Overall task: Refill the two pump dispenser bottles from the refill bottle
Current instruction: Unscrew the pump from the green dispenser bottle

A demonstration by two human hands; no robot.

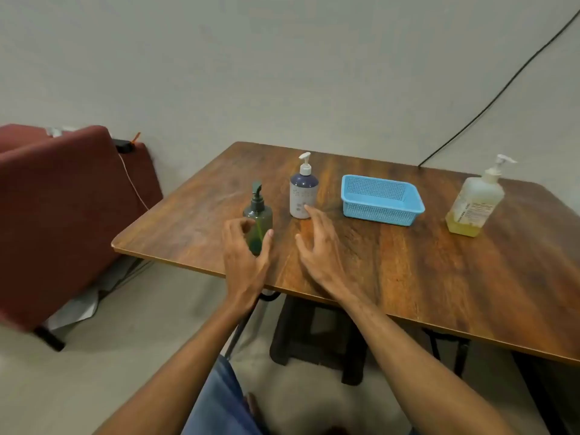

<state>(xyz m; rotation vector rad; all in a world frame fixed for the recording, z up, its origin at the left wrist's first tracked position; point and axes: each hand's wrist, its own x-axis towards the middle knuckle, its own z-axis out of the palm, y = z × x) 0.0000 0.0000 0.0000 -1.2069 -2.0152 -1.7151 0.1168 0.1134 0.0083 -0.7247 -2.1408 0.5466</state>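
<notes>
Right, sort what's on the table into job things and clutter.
For the job: green pump bottle, white-and-purple pump bottle, large bottle of yellow liquid.

Just lying about: blue basket, black cable, red chair.

Wood-grain table [408, 262], brown, smooth, with a soft sheen. Translucent dark green plastic bottle [259, 222], glossy, topped with a matt dark pump. White and dark blue plastic bottle [303, 196], smooth, satin, with white plastic pump. Clear plastic bottle [475, 208], slightly cloudy, yellow liquid inside, paper-like label. Light blue plastic basket [381, 200], perforated mesh walls. Maroon cloth cushion [62, 199], matt. Plain matt wall [282, 73]. Black cable [502, 89], thin, smooth.
</notes>
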